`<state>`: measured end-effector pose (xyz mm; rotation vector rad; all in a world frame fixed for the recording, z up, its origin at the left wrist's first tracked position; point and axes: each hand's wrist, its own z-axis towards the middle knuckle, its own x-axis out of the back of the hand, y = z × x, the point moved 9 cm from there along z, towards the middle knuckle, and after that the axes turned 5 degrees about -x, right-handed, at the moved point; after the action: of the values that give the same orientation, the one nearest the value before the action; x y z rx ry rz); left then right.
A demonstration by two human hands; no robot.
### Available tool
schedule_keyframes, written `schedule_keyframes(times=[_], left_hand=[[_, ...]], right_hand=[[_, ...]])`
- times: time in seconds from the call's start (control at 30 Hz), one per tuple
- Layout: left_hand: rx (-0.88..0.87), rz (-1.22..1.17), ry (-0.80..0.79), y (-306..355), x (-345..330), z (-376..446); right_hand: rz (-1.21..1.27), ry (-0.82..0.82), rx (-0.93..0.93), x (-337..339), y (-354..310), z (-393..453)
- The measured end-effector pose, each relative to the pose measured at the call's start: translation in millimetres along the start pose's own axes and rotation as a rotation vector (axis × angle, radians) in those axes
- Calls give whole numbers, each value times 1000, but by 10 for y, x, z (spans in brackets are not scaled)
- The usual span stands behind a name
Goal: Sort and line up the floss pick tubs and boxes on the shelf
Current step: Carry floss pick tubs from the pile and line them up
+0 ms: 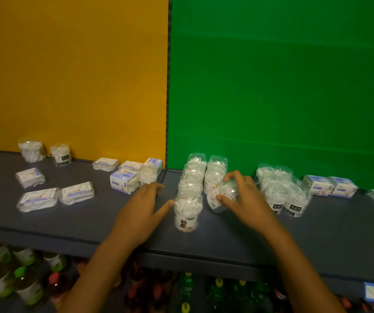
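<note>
the tilted tub (223,195) sits on the shelf (330,231) just right of centre, at the front of the right-hand file of clear tubs, leaning toward the left with its printed label turned downward. the right hand (242,197) curls round it, thumb and fingertips pinching its sides, probably to stand it upright and seat it as the front tub of that file, level with its neighbour. that neighbour, the front tub (187,212) of the left file, stands upright with a small bear-like figure on its label. the left hand (144,206) lies beside it with fingers spread and relaxed, thumb tip touching or nearly touching its side, likely steadying it so the row keeps straight.

the tubs are clear round plastic, packed with white floss picks, with pale labels low down. behind these two, the files (205,171) run back toward the green panel (283,86), already neat. to the right a looser cluster of tubs (283,190) with dark labels stands close together, then blue-and-white boxes (331,186). to the left, before the yellow panel (73,75), flat packs (56,196) and boxes lie scattered and unsorted, with two tubs (46,152) at the back. the sorting looks partly done.
</note>
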<state>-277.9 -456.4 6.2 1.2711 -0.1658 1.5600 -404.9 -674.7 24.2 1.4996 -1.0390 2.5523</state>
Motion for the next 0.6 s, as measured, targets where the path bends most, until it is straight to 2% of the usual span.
schedule_keyframes(times=[0.1,0.2,0.43,0.6], left_hand=[[3,228,-32,-22,123,19],[14,340,-59,-30,137,6],[30,357,-84,-83,86,-35],[41,335,-90,-168,99,-49]], right_hand=[[47,-34,-18,-21,15,108],[24,-109,17,-104,-34,178],[-33,-220,44,-316,-76,290],[-50,-184,63,-360,-84,291]])
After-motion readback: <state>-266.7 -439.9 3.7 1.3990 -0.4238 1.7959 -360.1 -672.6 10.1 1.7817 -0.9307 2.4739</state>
